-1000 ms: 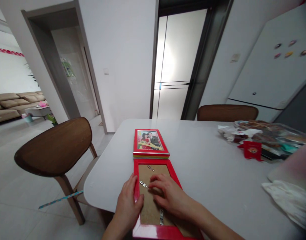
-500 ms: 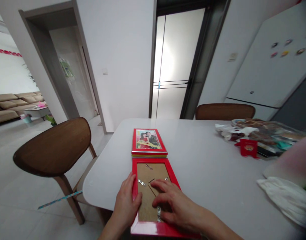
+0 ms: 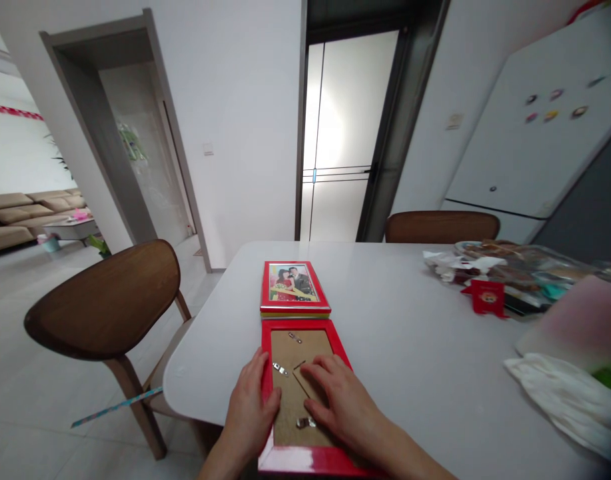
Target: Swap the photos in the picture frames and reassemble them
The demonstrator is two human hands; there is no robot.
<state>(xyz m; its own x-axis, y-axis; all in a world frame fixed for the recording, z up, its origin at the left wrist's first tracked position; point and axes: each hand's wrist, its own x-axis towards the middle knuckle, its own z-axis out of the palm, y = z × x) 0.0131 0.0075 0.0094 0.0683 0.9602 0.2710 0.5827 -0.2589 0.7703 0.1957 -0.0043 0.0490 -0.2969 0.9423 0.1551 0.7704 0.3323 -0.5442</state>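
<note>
A red picture frame (image 3: 285,460) lies face down near the table's front edge, its brown backing board (image 3: 291,400) showing with small metal clips. My left hand (image 3: 252,403) rests on the frame's left side, fingers over the outer edge and thumb on the inner rim. Across the right part of the backing lies my right hand (image 3: 338,397), fingers bent and apart, its thumb close to the lower metal clip (image 3: 305,423). Just beyond is a second red frame (image 3: 294,308), face up with a photo of two people, on top of something with a yellow edge.
On the white table (image 3: 415,373), a red card (image 3: 488,297), clear plastic packaging (image 3: 530,263) and a white cloth (image 3: 560,400) lie at the right. Brown chairs stand at the left (image 3: 105,300) and far side (image 3: 442,227).
The lower metal clip has turned from pointing along the frame to lying crosswise. My right hand has shifted slightly. The whole view has moved a little.
</note>
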